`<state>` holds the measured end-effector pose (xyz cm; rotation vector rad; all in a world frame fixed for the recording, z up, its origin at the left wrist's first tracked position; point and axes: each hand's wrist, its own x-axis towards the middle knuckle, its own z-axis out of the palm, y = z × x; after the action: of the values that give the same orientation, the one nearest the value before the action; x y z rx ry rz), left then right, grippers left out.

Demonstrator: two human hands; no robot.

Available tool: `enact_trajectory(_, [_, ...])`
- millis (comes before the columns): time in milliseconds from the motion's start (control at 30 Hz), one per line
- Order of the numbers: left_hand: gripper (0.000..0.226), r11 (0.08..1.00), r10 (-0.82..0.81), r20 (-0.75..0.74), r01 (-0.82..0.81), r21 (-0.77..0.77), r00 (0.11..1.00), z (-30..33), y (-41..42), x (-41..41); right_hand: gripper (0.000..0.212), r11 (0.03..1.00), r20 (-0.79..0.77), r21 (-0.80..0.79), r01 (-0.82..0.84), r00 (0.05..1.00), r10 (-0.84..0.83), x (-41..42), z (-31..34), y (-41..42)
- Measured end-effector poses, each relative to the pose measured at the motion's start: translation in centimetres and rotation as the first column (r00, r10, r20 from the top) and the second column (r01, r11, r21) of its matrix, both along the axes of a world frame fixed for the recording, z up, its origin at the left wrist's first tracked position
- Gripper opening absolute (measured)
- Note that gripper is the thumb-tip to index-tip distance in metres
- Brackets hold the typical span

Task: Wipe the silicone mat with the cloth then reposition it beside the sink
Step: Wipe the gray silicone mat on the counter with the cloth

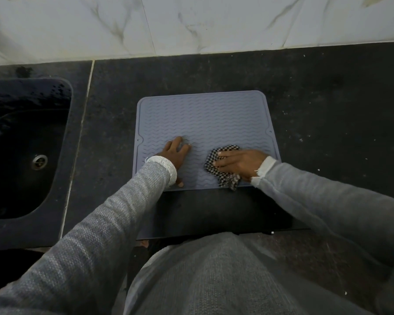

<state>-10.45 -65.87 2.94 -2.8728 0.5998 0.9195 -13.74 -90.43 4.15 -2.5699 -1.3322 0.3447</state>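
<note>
From the head view, the silicone mat (205, 123), a grey-blue sheet with wavy ridges and a raised rim, lies flat on the dark counter (328, 105), its near edge close to the counter's near edge and a strip of bare stone between it and the sink (25, 142) on the left. The left hand (176, 155) rests on the mat's near-left part with fingers spread and straight, apparently pinning it down. The right hand (239, 163) lies flat, fingers extended, on top of the crumpled checked cloth (223, 164), pressing it onto the mat's near-right area; neither hand curls round anything. The wiping looks under way, with the far half of the mat seemingly untouched. The risks from here: the mat sits so near the counter's edge that a firm stroke toward the person could push it over the lip, and if the left hand lifts, the cloth may drag or buckle the flexible sheet instead of sliding over it. The ridges could also snag the loose cloth. The counter is dark speckled stone with pale flecks; the sink is a dark basin with a metal drain (39, 160), and white marble-patterned wall tiles (191, 23) run along the far side.
</note>
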Motion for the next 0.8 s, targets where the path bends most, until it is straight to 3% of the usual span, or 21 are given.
enact_trajectory(133, [0.120, 1.000, 0.005, -0.014, -0.005, 0.002, 1.000, 0.2, -0.1, 0.0, 0.040, 0.915, -0.105, -0.389, 0.106, 0.982, -0.158, 0.7, 0.7, -2.9])
enact_trajectory(167, [0.120, 1.000, 0.004, -0.015, -0.004, 0.004, 1.000, 0.3, -0.2, 0.0, 0.041, 0.894, -0.092, -0.425, 0.141, 0.976, -0.197, 0.9, 0.8, -2.9])
enact_trajectory(233, [0.119, 1.000, 0.007, -0.012, -0.007, 0.014, 1.000, 0.4, -0.3, -0.1, 0.039, 0.898, -0.034, -0.379, 0.222, 0.967, -0.253, 1.2, 1.4, -2.0])
enact_trajectory(333, [0.117, 0.999, 0.012, -0.001, -0.012, 0.042, 1.000, 0.5, -0.7, -0.3, 0.033, 0.958, 0.019, -0.095, 0.271, 0.962, -0.271, 1.4, 1.5, 0.6])
enact_trajectory(367, [0.117, 0.999, 0.014, 0.009, -0.014, 0.050, 1.000, 0.6, -0.9, -0.4, 0.035, 0.967, 0.029, -0.066, 0.246, 0.969, -0.245, 1.5, 1.2, 1.5])
enact_trajectory(467, [0.117, 0.998, 0.026, 0.005, -0.026, 0.055, 1.000, 0.7, -1.0, -0.4, 0.040, 0.955, 0.021, -0.277, 0.109, 0.994, -0.108, 1.9, -0.4, 2.3])
enact_trajectory(667, [0.117, 0.998, 0.035, -0.031, -0.033, 0.057, 0.999, 1.1, -1.0, -0.3, 0.040, 0.911, -0.009, -0.377, 0.169, 0.982, -0.186, 1.7, 0.4, -4.9])
enact_trajectory(733, [0.115, 0.997, 0.033, -0.029, -0.031, 0.064, 0.999, 1.2, -1.2, -0.4, 0.037, 0.897, -0.004, -0.363, 0.253, 0.962, -0.273, 1.8, 1.0, -5.0])
enact_trajectory(800, [0.114, 0.997, 0.032, -0.020, -0.031, 0.074, 0.999, 1.4, -1.4, -0.5, 0.037, 0.918, -0.015, -0.244, 0.314, 0.945, -0.327, 1.8, 1.7, -3.6])
